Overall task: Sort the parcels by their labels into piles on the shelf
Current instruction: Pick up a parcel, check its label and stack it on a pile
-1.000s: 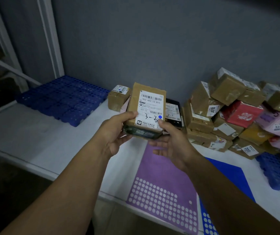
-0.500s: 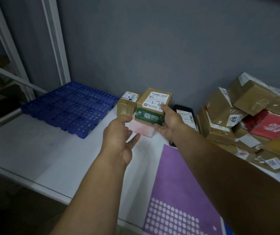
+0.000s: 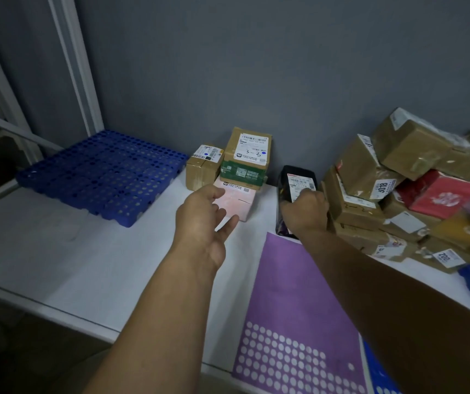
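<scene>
**Right hand on the black parcel, left hand open beside the stack**

Nearest, under the right forearm, a purple sheet (image 3: 290, 294) with white dots lies flat on the white shelf (image 3: 85, 265). Just past its far edge, the right hand (image 3: 306, 211) has its fingers curled over the near part of a black parcel (image 3: 296, 176). This looks like a grip for picking it up to read it. The parcel's long axis runs away from the person, with its far end toward the wall and its white label (image 3: 302, 184) facing up, so the hand should not need to turn it much.

The left hand (image 3: 202, 220) hovers with its fingers spread loosely, holding nothing. It is probably ready to take a share of the next parcel.

Just beyond the left fingertips sits a pink box (image 3: 239, 201). A brown parcel (image 3: 249, 155) with a green band lies on top of it, label up and long axis also pointing at the wall. This seems to be a pile started for one label group. A small brown box (image 3: 203, 169) stands against that pile on the side away from the right hand.

Beyond the right hand, on its outer side, a loose heap of parcels (image 3: 384, 189) lies at all angles, evidently unsorted. Well out past the left hand lies a blue grid mat (image 3: 105, 174). A grey wall (image 3: 256, 66) closes the back.
</scene>
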